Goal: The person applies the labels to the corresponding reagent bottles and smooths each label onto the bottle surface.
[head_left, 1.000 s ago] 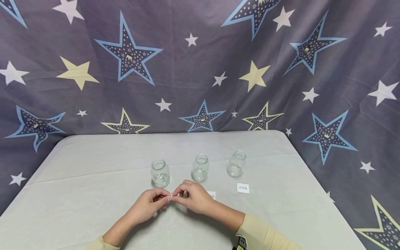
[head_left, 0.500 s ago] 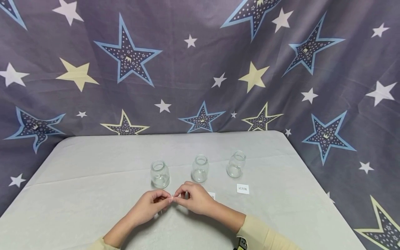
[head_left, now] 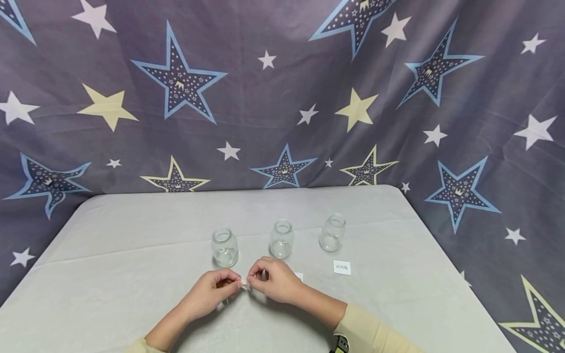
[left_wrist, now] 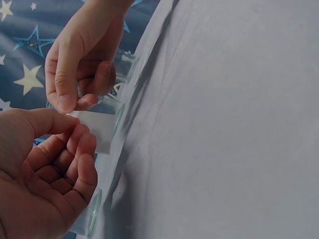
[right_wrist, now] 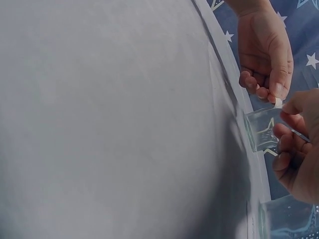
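Note:
A small white paper label (left_wrist: pixel 102 130) is pinched between thumb and index finger of the left hand (head_left: pixel 207 294). Close beside it, the right hand (head_left: pixel 275 282) has its thumb and index fingertips together at the label's edge; in the left wrist view they touch its upper corner. From the right wrist view, a narrow strip of the label (right_wrist: pixel 278 103) shows between the two hands. Just beyond the left hand stands an upright glass jar (head_left: pixel 225 247) with an open mouth.
Two more glass jars stand to the right, one in the middle (head_left: pixel 281 239) and one farther right (head_left: pixel 333 233). A white card with writing (head_left: pixel 342 267) lies before the right jar. Another card (head_left: pixel 299 276) is partly hidden by the right hand. A star-patterned curtain hangs behind.
The right fingertips have drawn slightly away from the left ones, and more of the white label shows between them. The jars stay in place; the whole view has shifted a little.

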`<state>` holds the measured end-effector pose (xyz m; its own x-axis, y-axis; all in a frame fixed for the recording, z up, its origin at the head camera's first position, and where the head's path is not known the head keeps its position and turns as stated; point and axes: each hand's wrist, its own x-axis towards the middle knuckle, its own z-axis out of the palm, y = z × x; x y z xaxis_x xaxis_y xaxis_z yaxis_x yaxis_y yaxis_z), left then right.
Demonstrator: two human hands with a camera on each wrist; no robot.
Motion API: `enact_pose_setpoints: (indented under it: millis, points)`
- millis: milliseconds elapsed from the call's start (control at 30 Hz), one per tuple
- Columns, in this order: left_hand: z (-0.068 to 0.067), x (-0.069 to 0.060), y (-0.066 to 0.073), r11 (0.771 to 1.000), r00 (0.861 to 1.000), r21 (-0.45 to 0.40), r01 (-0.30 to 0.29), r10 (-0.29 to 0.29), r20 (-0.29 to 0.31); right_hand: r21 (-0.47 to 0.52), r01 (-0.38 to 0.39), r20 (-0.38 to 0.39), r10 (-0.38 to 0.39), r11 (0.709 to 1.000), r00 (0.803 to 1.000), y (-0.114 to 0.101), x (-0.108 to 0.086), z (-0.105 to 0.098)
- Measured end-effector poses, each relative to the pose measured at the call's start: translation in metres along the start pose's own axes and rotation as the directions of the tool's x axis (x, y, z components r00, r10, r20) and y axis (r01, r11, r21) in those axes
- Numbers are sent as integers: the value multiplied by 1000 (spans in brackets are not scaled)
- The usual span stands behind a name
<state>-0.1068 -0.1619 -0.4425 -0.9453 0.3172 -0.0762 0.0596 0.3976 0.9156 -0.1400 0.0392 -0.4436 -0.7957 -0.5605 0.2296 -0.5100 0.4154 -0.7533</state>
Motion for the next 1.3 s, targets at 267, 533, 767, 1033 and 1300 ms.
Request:
enact_pose_setpoints:
  millis: [267, 533, 767, 1033, 1300]
  points:
    - [1, 0, -1, 1000, 1000, -4, 8, -8, -8, 42, -63, -13, 63, 997, 998, 2, 0, -2]
    - [0, 0, -4, 1000, 1000, 5, 14, -14, -22, 62, -84, -20, 86, 995, 996, 1, 0, -5]
    - [0, -2, -5, 999, 998, 2, 45, -45, -34, 58, -91, -36, 93, 994, 995, 3, -1, -7]
    - [0, -2, -4, 998, 997, 27, 62, -60, -45, 61, -120, -54, 123, 991, 991, 5, -3, -10]
    - [0, -3, -3, 996, 995, 51, 71, -67, -73, 70, -143, -75, 148, 987, 986, 8, -4, -13]
